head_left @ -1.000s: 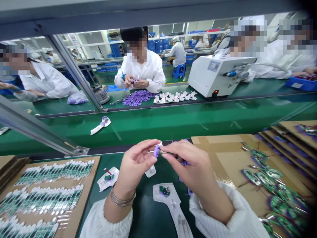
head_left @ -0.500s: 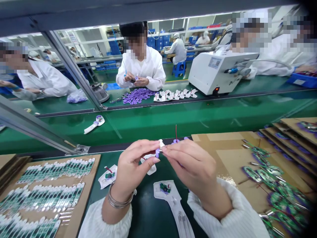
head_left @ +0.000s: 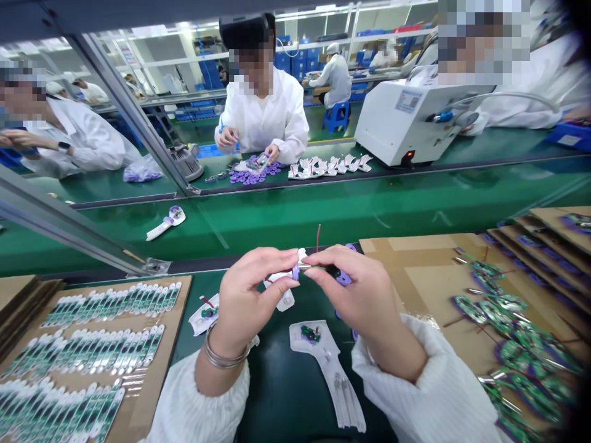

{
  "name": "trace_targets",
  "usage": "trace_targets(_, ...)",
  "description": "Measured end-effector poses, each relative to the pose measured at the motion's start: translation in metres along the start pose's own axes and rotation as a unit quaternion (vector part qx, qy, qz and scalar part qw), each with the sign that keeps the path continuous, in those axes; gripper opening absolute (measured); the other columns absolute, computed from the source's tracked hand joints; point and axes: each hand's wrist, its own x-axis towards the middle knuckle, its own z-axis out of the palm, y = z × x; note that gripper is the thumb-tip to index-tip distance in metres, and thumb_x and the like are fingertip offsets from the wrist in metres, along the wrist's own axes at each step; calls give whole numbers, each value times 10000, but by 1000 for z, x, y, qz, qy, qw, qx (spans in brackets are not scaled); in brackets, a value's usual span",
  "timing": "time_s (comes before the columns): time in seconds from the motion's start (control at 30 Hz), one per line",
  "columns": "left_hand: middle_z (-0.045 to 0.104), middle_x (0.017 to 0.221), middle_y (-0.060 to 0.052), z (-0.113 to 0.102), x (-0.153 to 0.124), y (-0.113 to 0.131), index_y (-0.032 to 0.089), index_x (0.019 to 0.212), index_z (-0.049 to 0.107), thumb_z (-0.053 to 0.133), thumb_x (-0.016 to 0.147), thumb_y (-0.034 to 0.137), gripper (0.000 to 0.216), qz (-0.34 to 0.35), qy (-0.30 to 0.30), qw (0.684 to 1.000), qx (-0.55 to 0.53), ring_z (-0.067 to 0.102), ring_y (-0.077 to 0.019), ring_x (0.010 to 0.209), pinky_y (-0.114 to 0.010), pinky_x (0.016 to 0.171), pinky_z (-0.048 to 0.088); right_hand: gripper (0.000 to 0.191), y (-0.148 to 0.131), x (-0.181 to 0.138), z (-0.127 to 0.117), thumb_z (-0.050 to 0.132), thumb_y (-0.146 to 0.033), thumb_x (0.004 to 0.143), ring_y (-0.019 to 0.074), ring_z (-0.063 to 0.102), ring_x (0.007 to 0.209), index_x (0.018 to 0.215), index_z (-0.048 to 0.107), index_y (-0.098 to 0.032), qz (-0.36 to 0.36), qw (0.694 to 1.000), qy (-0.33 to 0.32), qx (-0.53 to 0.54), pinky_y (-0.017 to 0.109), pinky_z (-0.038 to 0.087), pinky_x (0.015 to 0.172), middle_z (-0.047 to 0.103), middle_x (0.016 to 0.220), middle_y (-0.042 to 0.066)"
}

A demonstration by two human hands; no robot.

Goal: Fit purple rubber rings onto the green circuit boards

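Disc (head_left: 295,272), purple, was pinched nearly edge-on between thumb and fingers of the left hand (head_left: 252,298), above the green bench (head_left: 272,381). From my remote seat I saw the right hand (head_left: 353,286) gripping a slim metal piece (head_left: 303,266) just beside it; fingertips covered most of that, and I couldn't tell whether it joined the disc. Red wire (head_left: 318,237) stood up behind the right hand, lower end hidden. Purple parts (head_left: 344,279) there were mostly covered. White housing (head_left: 329,366) lay below, fully visible. Left-hand rows of circuit boards (head_left: 92,355) ran out of frame; dark vignetting swallowed wired boards (head_left: 521,357) at right.
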Motion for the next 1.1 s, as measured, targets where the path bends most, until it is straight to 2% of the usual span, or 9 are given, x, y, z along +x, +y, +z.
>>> trace_targets(0.33,750,977,-19,14,-4,9,239,983,712,745,777,132,234,48,10,997,51,685,-170,922,-319,817,584,96,-9,-8,-5,621,-135,855,147,638,710,849,698,-192,12,999,0,-47,266,495,664,717,788,6)
trace_targets(0.4,716,1100,-49,11,-6,9,241,1093,668,743,790,207,314,18,-11,999,39,674,-190,999,-331,848,577,76,-4,-8,-12,638,-169,850,141,641,690,855,704,-205,57,998,-29,-6,255,501,639,721,792,1)
trace_targets(0.5,651,1179,-126,1,-14,6,189,1268,493,668,837,410,515,-128,26,989,76,689,-219,951,-329,718,587,62,6,-8,-24,655,-220,840,135,651,700,862,712,-214,124,990,-13,72,238,518,633,727,819,4)
trace_targets(0.57,686,976,-112,-2,-23,3,146,1230,454,553,880,511,516,-245,13,949,199,703,-234,789,-331,612,550,64,10,-9,-30,666,-235,828,138,655,727,860,719,-218,146,985,19,96,241,527,661,728,838,8)
trace_targets(0.63,686,821,-95,2,-32,-2,115,1196,453,470,902,551,527,-316,-73,880,347,700,-282,735,-359,604,517,62,10,-10,-34,681,-243,817,138,650,721,852,727,-221,149,983,33,99,240,528,660,727,823,7)
trace_targets(0.7,693,838,-130,14,-40,-10,79,1214,440,471,886,581,600,-327,-153,821,441,701,-340,804,-385,641,506,66,6,-13,-36,687,-250,815,131,639,688,852,734,-223,142,985,33,92,229,520,624,724,798,5)
trace_targets(0.77,691,911,-170,29,-46,-21,51,1224,430,506,856,606,670,-316,-183,798,480,698,-358,860,-376,657,502,69,2,-15,-37,687,-250,818,119,618,644,856,739,-225,129,988,37,74,219,506,581,720,784,3)
trace_targets(0.93,681,991,-206,43,-54,-53,6,1335,332,540,882,412,643,-274,-187,806,491,696,-319,907,-335,697,497,61,-4,-15,-43,705,-229,800,113,602,601,848,743,-222,92,994,44,43,225,505,571,722,760,-1)
trace_targets(1.1,692,937,-148,35,-52,-67,36,1409,214,547,876,369,712,-300,-127,869,373,693,-299,910,-359,750,512,77,-1,-11,-43,683,-236,809,143,652,660,847,743,-206,112,991,37,68,231,542,571,729,773,21)
